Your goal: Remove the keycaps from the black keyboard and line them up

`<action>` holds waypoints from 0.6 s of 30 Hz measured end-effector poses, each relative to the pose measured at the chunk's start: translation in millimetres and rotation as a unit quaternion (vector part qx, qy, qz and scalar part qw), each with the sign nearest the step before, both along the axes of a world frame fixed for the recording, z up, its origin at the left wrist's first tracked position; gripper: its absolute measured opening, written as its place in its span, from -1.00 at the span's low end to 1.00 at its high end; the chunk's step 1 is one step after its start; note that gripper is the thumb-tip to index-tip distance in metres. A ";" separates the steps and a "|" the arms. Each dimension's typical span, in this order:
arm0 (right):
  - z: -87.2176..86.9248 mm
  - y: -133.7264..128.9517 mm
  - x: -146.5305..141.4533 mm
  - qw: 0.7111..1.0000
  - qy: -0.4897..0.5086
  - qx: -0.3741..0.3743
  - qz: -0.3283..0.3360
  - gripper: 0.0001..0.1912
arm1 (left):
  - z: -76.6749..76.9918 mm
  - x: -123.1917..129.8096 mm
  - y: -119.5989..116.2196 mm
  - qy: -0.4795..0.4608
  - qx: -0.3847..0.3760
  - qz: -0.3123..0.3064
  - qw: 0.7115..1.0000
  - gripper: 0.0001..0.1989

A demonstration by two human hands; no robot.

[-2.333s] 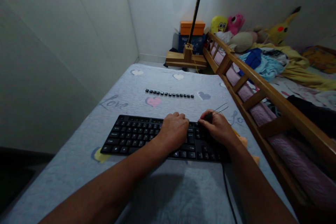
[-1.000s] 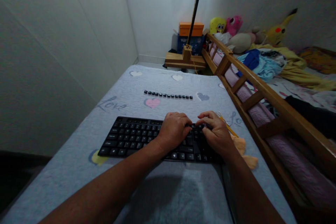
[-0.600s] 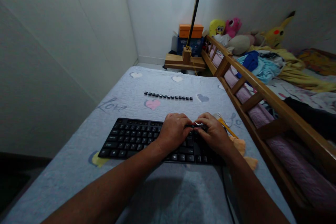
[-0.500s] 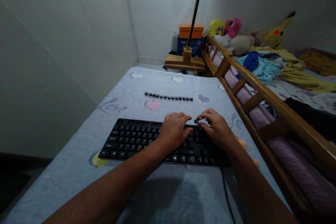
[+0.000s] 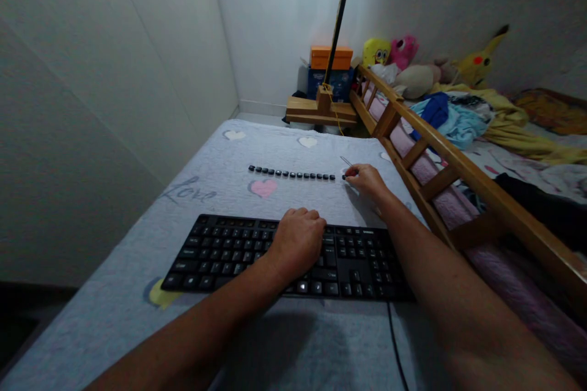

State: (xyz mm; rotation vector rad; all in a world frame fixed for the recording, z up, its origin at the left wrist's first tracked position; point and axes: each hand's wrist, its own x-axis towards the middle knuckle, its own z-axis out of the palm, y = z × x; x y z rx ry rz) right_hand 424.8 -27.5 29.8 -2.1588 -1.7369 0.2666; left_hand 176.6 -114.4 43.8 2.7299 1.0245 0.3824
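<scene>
My left hand (image 5: pixel 299 238) lies over the upper middle of a black keyboard (image 5: pixel 355 267), its fingers curled at the far edge and the tips out of sight. Beyond the keyboard, my right hand (image 5: pixel 365 179) pinches a small black keycap (image 5: pixel 344 177) low over the bedspread, at the right end of a row of keycaps (image 5: pixel 292 175). A short gap separates that keycap from the row. A thin wire loop (image 5: pixel 346 161) sticks out past the right fingers; its other end is hidden in the hand.
The keyboard cable (image 5: pixel 397 348) trails toward me over the heart-patterned bedspread (image 5: pixel 202 153). A wooden bed rail (image 5: pixel 431 134) runs along the right, with clothes and plush toys behind it. At the back stand a wooden-based pole (image 5: pixel 339 24) and an orange box (image 5: pixel 331 57).
My right hand has moved forward from the keyboard's upper right to the row's right end, carrying a keycap. My left hand stays on the keyboard, with its fingers drawn in more.
</scene>
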 end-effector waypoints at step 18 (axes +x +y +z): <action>-14.8 14.5 -0.5 1.000 -0.023 -0.012 0.009 -0.82 | 2.2 1.0 -2.5 0.010 0.006 -0.010 1.000 -0.81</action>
